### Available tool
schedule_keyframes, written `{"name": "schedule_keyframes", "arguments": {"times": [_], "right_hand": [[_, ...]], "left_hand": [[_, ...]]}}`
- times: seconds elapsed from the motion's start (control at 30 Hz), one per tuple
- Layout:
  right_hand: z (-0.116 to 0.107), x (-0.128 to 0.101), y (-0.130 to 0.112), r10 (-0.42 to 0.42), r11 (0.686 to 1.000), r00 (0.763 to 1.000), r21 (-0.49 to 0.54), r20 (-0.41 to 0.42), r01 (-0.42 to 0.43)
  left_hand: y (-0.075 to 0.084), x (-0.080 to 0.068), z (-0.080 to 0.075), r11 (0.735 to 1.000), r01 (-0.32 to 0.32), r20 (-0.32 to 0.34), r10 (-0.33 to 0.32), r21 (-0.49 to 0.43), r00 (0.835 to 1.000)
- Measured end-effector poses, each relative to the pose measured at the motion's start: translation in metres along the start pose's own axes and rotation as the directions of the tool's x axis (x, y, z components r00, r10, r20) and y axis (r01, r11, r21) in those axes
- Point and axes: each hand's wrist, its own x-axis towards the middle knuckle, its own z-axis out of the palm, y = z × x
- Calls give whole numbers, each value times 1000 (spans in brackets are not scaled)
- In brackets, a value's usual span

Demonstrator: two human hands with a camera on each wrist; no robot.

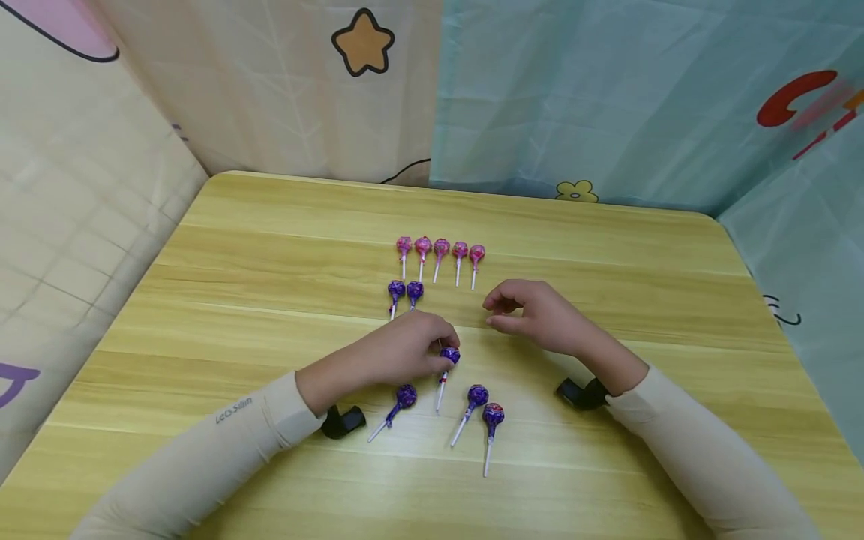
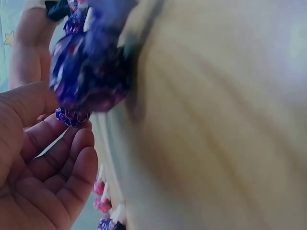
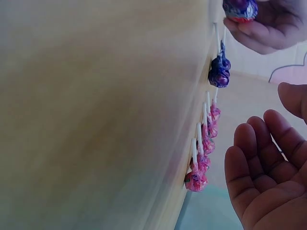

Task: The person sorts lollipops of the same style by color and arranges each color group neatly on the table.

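Your left hand (image 1: 405, 349) has its fingertips curled round the head of a purple lollipop (image 1: 448, 355), whose stick trails toward you on the table (image 1: 270, 247). Keep the pinch on the wrapped head, not the stick, and lift it clear of the three loose purple ones (image 1: 477, 395) nearby. Your right hand (image 1: 533, 315) hovers loosely curled, holding nothing. Set the lollipop just beside the two purple ones (image 1: 406, 291) below the pink row (image 1: 440, 249), stick toward you.

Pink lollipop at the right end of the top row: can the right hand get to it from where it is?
Probably yes. The right hand hovers empty just in front of that pink lollipop, with only bare table between them.
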Motion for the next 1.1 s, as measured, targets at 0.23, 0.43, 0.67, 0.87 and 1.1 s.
{"name": "schedule_keyframes", "arguments": {"times": [0.23, 0.43, 0.67, 0.87, 1.1], "right_hand": [[2, -10, 2, -15, 1000, 1000, 3, -10, 15], [2, -15, -3, -24, 1000, 1000, 2, -3, 24], [2, -24, -3, -13, 1000, 1000, -5, -10, 13], [2, -33, -3, -2, 1000, 1000, -11, -17, 2], [2, -42, -3, -2, 1000, 1000, -11, -1, 2]], "left_hand": [[-9, 4, -15, 1000, 12, -77, -10, 26, 997], [-19, 11, -28, 999, -11, -106, 15, 35, 994], [-27, 16, -37, 1000, -19, -116, 21, 22, 993], [-33, 21, -43, 999, -40, -126, 37, -19, 991], [-41, 30, -48, 999, -31, -157, 34, 19, 987]]}}
